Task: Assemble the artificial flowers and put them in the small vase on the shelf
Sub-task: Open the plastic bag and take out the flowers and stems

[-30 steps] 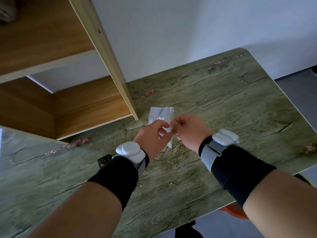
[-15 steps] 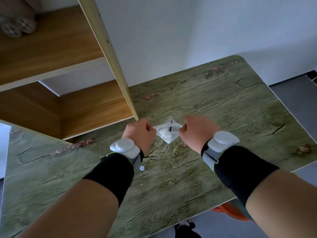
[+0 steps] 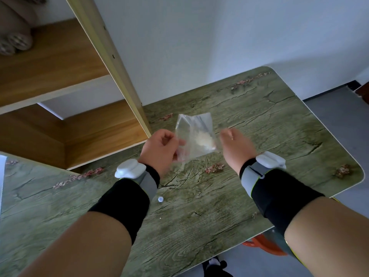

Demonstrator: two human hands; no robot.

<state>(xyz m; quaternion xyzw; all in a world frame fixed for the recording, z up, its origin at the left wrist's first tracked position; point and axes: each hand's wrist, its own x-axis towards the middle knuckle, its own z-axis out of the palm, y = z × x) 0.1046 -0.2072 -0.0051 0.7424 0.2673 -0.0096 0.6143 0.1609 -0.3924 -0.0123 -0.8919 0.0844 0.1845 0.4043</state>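
Nearest on the green table [image 3: 199, 226] lies a small white bead-like piece [image 3: 160, 199], loose and easily lost. Above it, the left hand [image 3: 159, 150] pinches a corner of a clear plastic bag [image 3: 194, 136] holding pale flower parts, while the right hand [image 3: 234, 144] hangs just beside it, loosely curled and seemingly empty. Held by one corner, the bag could tip and spill; no vase shows on the shelf [image 3: 50, 62] beyond.

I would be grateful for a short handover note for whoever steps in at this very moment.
Left hand: pinching the clear plastic bag at its lower left edge, held above the table.
Right hand: beside the bag; whether it touches it cannot be told.
In the bag: a pale, flower-like piece.
On the table: a small white cap-like piece.
Done: bag lifted.
Left: empty the bag, assemble the flowers, place them in the vase, which is not in view.
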